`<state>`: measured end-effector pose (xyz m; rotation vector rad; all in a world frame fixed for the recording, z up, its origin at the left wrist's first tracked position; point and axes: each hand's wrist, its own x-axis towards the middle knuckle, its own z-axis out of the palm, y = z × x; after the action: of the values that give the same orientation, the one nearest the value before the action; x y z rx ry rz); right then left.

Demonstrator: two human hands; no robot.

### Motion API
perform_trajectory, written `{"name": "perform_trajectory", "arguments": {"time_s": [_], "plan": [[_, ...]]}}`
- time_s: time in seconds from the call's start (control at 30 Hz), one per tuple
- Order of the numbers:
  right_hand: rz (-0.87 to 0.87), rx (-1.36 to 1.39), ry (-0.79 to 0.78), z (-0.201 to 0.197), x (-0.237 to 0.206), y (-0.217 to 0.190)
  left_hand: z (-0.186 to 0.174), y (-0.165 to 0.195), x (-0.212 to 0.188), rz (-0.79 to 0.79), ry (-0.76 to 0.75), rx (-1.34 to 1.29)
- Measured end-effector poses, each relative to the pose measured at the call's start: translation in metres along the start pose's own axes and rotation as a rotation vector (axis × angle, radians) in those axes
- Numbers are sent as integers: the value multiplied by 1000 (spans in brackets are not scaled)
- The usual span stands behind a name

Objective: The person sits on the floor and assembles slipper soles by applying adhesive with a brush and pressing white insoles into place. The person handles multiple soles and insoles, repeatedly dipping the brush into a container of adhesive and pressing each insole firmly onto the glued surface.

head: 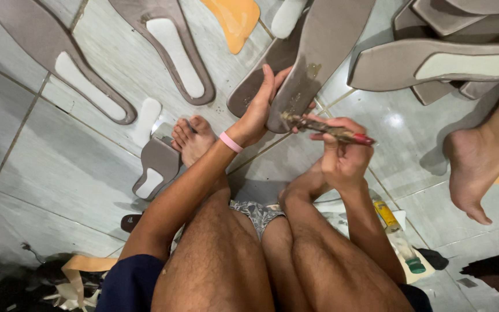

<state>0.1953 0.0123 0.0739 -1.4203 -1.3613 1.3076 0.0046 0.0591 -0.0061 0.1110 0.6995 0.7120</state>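
– What colours are seen on the insole (pixel 319 46) gripped by the left hand (pixel 255 118)?

– Taupe grey, flecked with gold marks near the heel. A pink band (pixel 231 142) is worn at that wrist.

– And the brush (pixel 333 130) held in the right hand (pixel 342 156)?

– A brown, stained handle is shown, tipped red at the end.

– The other soles (pixel 168 46)?

– The same taupe, with cream patches (one piece (pixel 233 20) is orange). Pale grey tiles (pixel 64 167) are laid beneath, and a yellow-labelled bottle (pixel 398 237) is capped green.
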Motion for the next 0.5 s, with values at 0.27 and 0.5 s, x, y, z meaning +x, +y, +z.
{"name": "perform_trajectory", "arguments": {"time_s": [0.27,0.5], "plan": [[24,-155,-91,9,7,-16,-1,-1,-1,23,-16,-26],[-93,-366,-93,-3,30,-4,-3,1,-3,-33,10,43]]}}
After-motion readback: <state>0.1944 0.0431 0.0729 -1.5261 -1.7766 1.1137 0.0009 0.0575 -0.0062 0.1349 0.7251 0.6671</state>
